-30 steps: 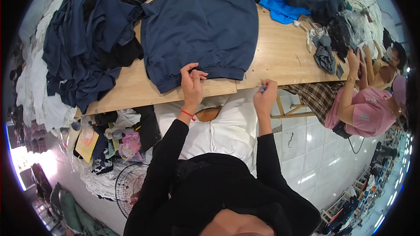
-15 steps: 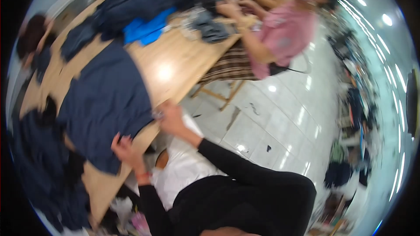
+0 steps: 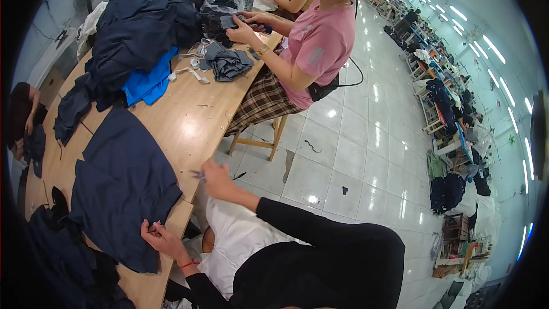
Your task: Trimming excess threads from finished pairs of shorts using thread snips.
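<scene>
– where is the navy garment (image 3: pixel 123 189)?
– spread on the worktop (image 3: pixel 186 126), left grip (image 3: pixel 164 240) at its edge, whether clamped i cannot tell
– and the right grip (image 3: pixel 218 179)?
– clamped on a small blue tool (image 3: pixel 198 174), a co-worker in pink (image 3: pixel 327 37) beyond

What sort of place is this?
Probably a garment workshop: a navy garment lies on a wooden table, dark fabric is heaped farther along, and cluttered tables stand in a long row.
</scene>
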The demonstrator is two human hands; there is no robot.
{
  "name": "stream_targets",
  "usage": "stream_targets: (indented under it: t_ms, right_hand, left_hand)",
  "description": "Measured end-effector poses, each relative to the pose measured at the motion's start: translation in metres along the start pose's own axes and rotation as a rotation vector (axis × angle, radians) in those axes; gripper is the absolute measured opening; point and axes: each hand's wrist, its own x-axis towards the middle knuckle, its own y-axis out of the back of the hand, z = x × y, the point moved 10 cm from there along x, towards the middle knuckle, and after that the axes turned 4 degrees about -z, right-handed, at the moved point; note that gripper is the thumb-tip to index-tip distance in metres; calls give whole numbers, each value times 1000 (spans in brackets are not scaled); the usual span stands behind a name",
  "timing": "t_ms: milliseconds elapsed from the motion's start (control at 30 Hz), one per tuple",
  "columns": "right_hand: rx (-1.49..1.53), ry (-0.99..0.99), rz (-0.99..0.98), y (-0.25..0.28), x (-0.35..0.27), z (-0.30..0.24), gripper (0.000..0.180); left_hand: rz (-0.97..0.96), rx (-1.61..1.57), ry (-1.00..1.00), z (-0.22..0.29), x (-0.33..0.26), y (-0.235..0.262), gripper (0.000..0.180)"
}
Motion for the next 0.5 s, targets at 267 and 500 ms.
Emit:
stream_targets:
  t_ms: [267, 500]
  right_hand:
    - [-84, -369, 437, 123, -26, 190, 16]
    - [372, -498, 347, 136, -32, 206, 25]
  left_hand:
    - [-41, 156, -62, 20, 0, -8, 24]
    - [-47, 203, -124, 38, -1, -12, 23]
